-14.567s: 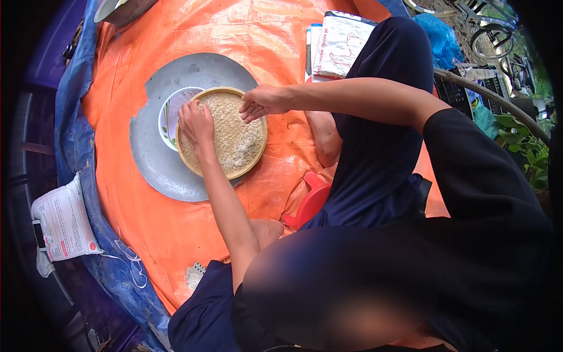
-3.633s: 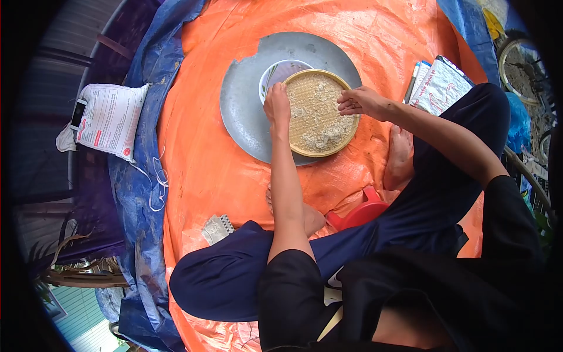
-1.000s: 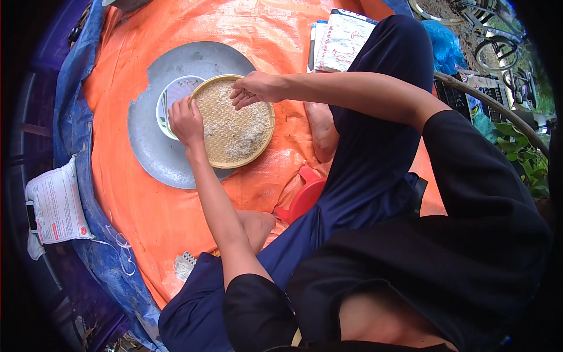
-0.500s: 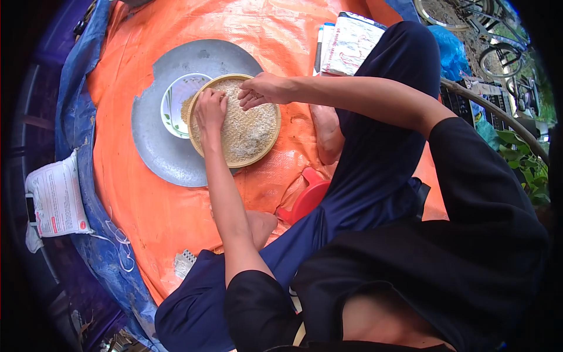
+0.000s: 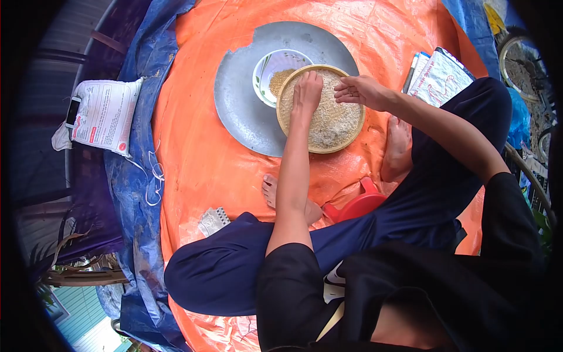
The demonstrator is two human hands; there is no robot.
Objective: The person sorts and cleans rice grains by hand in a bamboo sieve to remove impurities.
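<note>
A round woven basket (image 5: 334, 130) full of pale grain and whitish husks overlaps the right side of a white bowl (image 5: 263, 71) with a leaf pattern. Brownish grain lies in the bowl, and both stand on a round grey metal tray (image 5: 240, 117). Over the upper left of the basket, my left hand (image 5: 308, 91) has its fingers bent down at the grain; whatever they hold is hidden. My right hand (image 5: 358, 91) is above the basket's upper right edge, fingers stretched out and apart, holding nothing.
An orange tarp (image 5: 223, 182) lies beneath, edged by a blue tarp (image 5: 135, 193). A white sack (image 5: 108, 114) with a phone (image 5: 73, 112) is at left. Printed packets (image 5: 440, 79) lie upper right; a red plastic stool (image 5: 360, 205) is near my legs.
The view has shifted, so the scene sits further right. My left hand has moved from the basket's left rim in over the grain. My right hand has drawn back toward the right rim.
</note>
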